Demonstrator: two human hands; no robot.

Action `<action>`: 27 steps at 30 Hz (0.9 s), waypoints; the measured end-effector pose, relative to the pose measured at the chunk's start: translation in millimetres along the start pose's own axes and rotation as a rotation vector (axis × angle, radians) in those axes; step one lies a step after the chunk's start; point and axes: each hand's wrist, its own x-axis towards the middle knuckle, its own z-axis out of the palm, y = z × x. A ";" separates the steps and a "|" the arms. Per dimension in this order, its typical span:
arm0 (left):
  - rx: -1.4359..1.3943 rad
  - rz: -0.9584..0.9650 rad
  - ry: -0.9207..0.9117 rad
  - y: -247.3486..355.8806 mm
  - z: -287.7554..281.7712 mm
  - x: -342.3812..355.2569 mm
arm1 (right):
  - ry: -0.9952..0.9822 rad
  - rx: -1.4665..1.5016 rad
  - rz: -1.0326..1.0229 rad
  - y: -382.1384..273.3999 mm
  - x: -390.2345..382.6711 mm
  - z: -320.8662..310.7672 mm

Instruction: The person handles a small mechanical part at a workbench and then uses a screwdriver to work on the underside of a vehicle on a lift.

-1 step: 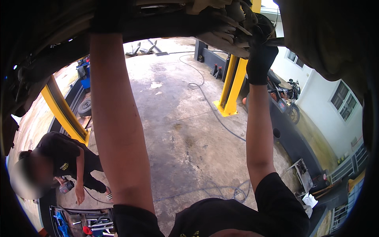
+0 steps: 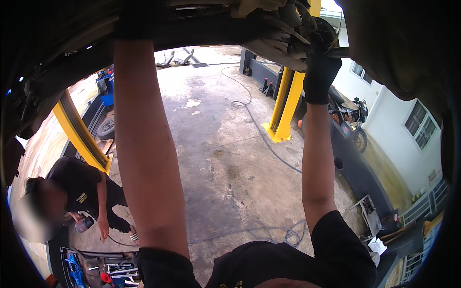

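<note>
Overhead is a dark vehicle underside. My left hand, in a black glove, reaches up into it at the top; its fingers are lost in shadow. My right hand, also black-gloved, is raised to pale metal undercarriage parts on the right, fingers curled around something dark that I cannot make out. A dark cylindrical part sticks out beside it.
A co-worker bends at lower left, holding a power tool, beside a tool tray. Yellow lift posts stand either side. A hose crosses the concrete floor; a motorbike stands by the white building.
The view has shifted slightly, and the co-worker's lowered arm has moved a little to the right. Both my hands remain raised at the undercarriage.
</note>
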 end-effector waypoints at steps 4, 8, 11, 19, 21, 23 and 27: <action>-0.178 -0.013 -0.049 -1.9 5.9 -3.0 | -0.026 -0.030 0.026 -2.9 -0.3 -7.7; -0.377 -0.032 -0.116 -8.5 8.5 -5.1 | -0.022 0.010 0.028 -7.0 -0.4 -11.7; -0.467 -0.032 -0.161 -6.3 5.0 -1.5 | -0.033 -0.008 0.014 1.6 1.3 -10.7; -0.701 -0.194 -0.490 -2.6 -14.4 6.3 | 0.072 0.165 -0.014 -18.9 1.2 0.1; -0.478 -0.158 -0.246 -4.1 -1.8 1.7 | 0.040 0.191 -0.003 -13.1 3.0 -2.5; -0.469 -0.157 -0.224 -3.8 -0.1 0.3 | 0.025 0.186 -0.023 -10.7 4.4 -3.7; -0.562 -0.128 -0.145 1.6 6.8 -1.9 | 0.036 0.118 -0.063 -4.5 3.6 -2.2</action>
